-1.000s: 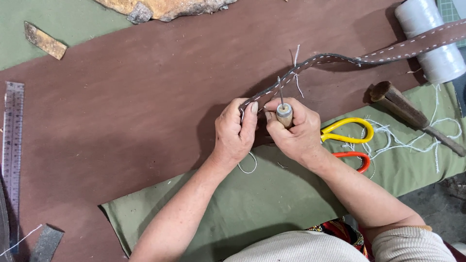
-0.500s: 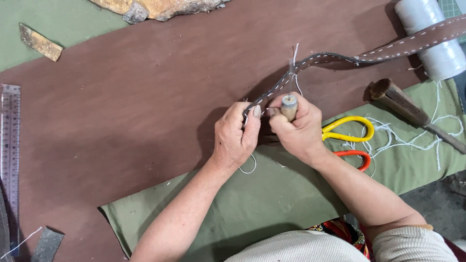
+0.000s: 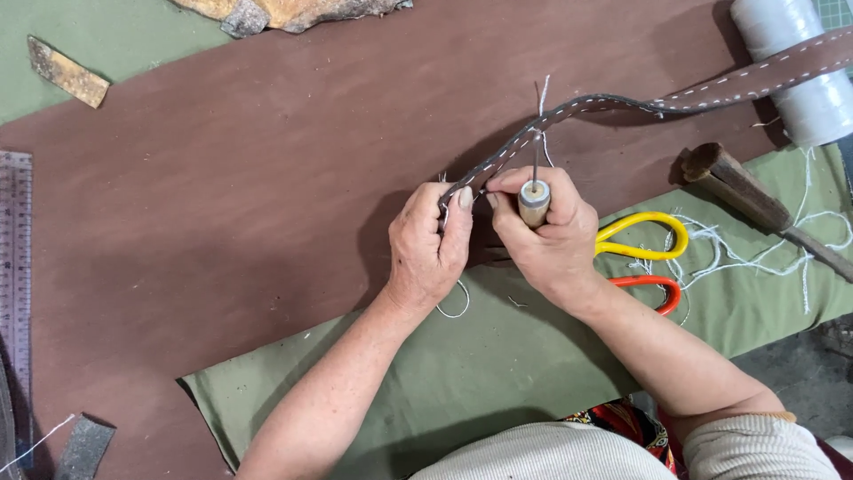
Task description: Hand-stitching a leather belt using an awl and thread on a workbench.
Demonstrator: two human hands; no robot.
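Observation:
A long brown leather strap (image 3: 711,91) with white stitching along its edges runs from the upper right down to my hands. My left hand (image 3: 428,244) pinches the near end of the strap, with white thread (image 3: 453,309) trailing below it. In my right hand (image 3: 546,240) I grip a wooden-handled awl (image 3: 533,197), its thin metal point standing up beside the strap. Short white thread ends (image 3: 542,93) stick up from the strap just above the awl.
A large brown leather sheet (image 3: 222,196) covers the table over a green cloth (image 3: 462,373). Yellow and orange handled scissors (image 3: 644,258) lie right of my hands. A wooden-handled tool (image 3: 746,200), a white thread spool (image 3: 800,67), a metal ruler (image 3: 13,267) and leather scraps (image 3: 67,73) lie around.
My right hand has turned the awl from tilted sideways against the strap to upright, point now showing. Both hands stay at the strap's end.

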